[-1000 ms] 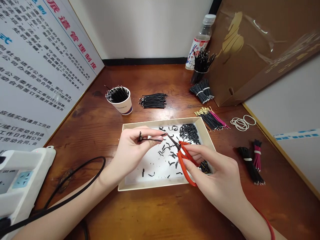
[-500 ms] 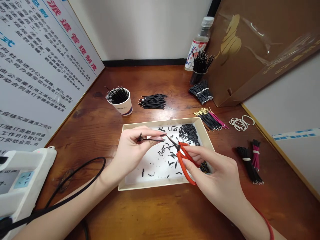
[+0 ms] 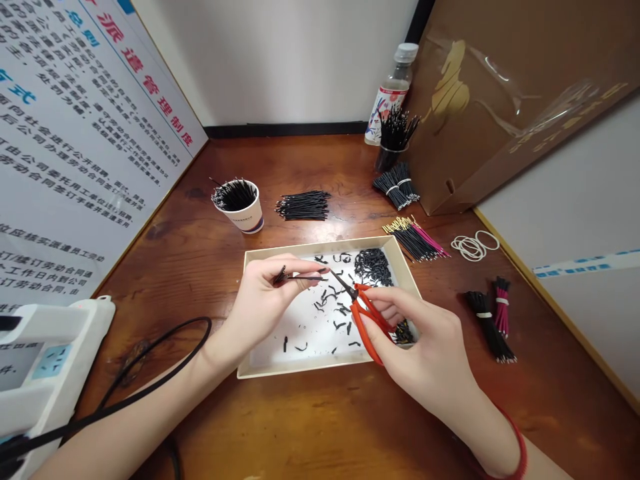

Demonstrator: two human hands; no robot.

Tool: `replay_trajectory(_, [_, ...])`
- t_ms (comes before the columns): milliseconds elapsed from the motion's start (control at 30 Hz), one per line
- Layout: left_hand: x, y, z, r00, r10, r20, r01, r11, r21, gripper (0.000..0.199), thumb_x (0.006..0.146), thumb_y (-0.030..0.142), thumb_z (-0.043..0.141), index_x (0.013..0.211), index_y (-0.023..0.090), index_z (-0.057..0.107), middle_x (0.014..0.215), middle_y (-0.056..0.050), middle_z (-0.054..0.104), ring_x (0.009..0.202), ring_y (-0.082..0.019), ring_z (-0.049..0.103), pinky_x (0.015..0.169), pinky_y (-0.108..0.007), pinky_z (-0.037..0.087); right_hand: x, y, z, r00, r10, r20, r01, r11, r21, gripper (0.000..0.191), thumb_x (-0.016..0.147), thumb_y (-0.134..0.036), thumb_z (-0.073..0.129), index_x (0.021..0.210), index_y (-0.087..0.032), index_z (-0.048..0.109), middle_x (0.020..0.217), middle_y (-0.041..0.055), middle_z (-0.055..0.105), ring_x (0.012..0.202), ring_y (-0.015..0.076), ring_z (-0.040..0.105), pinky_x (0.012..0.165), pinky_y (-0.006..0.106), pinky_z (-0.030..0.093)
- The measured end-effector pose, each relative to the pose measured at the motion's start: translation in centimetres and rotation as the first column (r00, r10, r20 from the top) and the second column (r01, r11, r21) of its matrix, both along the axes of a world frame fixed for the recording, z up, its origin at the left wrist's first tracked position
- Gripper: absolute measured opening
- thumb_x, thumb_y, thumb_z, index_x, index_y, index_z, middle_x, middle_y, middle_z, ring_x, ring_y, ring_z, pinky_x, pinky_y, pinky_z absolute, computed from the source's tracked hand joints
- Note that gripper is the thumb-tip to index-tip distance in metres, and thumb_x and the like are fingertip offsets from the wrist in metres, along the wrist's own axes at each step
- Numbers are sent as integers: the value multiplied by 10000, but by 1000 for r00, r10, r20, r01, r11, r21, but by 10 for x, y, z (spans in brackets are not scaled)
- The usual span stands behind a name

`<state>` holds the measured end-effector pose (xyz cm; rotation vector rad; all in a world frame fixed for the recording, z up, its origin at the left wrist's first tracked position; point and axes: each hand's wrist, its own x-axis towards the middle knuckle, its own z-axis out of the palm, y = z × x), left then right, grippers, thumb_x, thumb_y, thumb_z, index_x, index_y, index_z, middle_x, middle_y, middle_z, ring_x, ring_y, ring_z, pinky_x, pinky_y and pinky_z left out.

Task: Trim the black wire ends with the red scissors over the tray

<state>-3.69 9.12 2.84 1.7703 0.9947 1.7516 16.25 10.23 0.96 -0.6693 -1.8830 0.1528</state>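
Observation:
My left hand [image 3: 273, 293] is closed on a few short black wires [image 3: 305, 277], with their ends showing past the fingertips. In my right hand [image 3: 425, 333] is a pair of red-handled scissors [image 3: 367, 320]. The dark tips of the blades meet the wire ends at my left fingertips; whether they touch is too small to tell. Both hands are above a shallow cream box [image 3: 320, 370] with a white bottom. Black offcuts [image 3: 327, 297] lie scattered in it, and a denser heap of black pieces [image 3: 373, 265] fills its right back part.
Behind the box stand a paper cup [image 3: 246, 217] of black wires and a loose wire pile [image 3: 303, 205]. Wire bundles [image 3: 490, 327], white rubber bands [image 3: 470, 245], a bottle [image 3: 391, 93] and a brown carton [image 3: 480, 107] are on the right. A black cable [image 3: 150, 393] crosses my left forearm.
The view has shifted slightly. My hands keep nearly the same pose, the wires still in the left and the scissors in the right, with the blades at the wire ends.

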Motion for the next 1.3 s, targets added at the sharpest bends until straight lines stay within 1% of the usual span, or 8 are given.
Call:
replay_trajectory(267, [2, -2, 3, 999, 24, -22, -24, 1000, 8, 256, 749, 26, 720, 803, 263, 801, 794, 46, 782, 740, -63, 715, 677, -85, 551, 0, 1, -1, 1000, -18, 2, 18, 999, -36, 111, 803, -143, 659, 901, -179, 695, 658, -35, 674, 538, 79, 567, 514, 194, 499])
replay_trajectory(600, [1, -1, 2, 1000, 20, -19, -20, 1000, 7, 257, 745, 32, 723, 798, 272, 799, 792, 54, 783, 737, -62, 715, 674, -87, 547, -1, 1, -1, 1000, -12, -14, 11, 999, -54, 104, 805, -151, 652, 895, -183, 692, 638, -40, 659, 521, 78, 554, 485, 192, 482])
replay_trajectory(800, [1, -2, 2, 999, 26, -28, -26, 1000, 12, 225, 747, 47, 726, 798, 254, 800, 794, 34, 783, 739, -84, 717, 673, -120, 556, 0, 1, -1, 1000, -1, 9, 1, 999, -49, 108, 802, -153, 654, 900, -180, 692, 661, -34, 676, 539, 80, 571, 507, 193, 498])
replay_trajectory(1100, [1, -2, 2, 996, 61, -67, -62, 998, -17, 117, 757, 125, 732, 805, 209, 798, 820, -31, 783, 763, -167, 723, 694, -249, 592, 1, 1, -1, 1000, -1, 0, 1, 999, -43, 118, 798, -133, 655, 896, -184, 695, 661, -28, 684, 530, 95, 574, 506, 216, 508])
replay_trajectory(1300, [1, -2, 2, 996, 60, -58, -62, 998, -31, 112, 755, 127, 733, 801, 208, 796, 822, -29, 783, 762, -161, 723, 697, -241, 593, 1, 1, -2, 1000, 13, -9, -13, 999, -38, 134, 805, -138, 660, 923, -178, 710, 677, -18, 697, 541, 98, 586, 512, 217, 520])
